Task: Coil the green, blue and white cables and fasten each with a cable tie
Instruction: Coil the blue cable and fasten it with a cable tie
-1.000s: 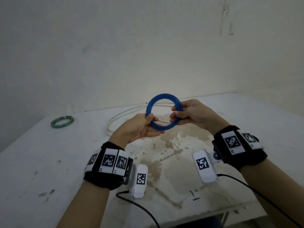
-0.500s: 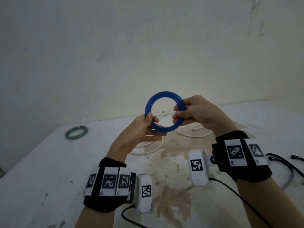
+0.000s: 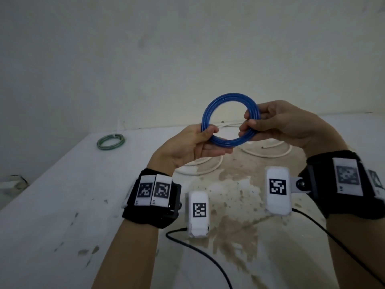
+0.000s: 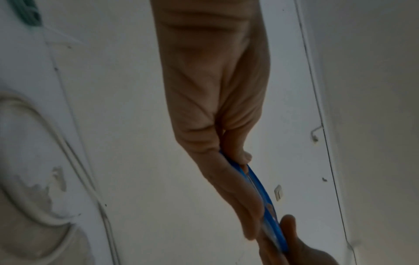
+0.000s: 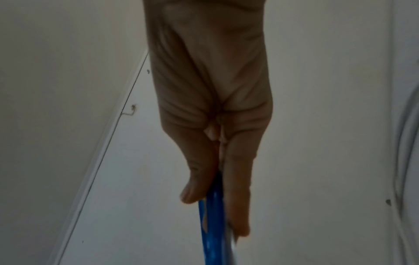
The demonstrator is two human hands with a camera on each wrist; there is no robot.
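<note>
Blue cable [image 3: 227,101] coiled, held up between both hands. My left hand [image 3: 187,147] pinches its near-left rim; right hand [image 3: 279,126] w/ fingers [image 3: 249,127] curled round opp. side.

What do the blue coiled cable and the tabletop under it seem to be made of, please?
The blue coiled cable looks plastic-sheathed: smooth and glossy, with pale highlights along its strands. The white tabletop looks like painted or laminated board, matt, scuffed and brown-stained; its core cannot be told.

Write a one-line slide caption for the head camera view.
Both hands, left hand and right hand, hold the coiled blue cable above the table.
</note>
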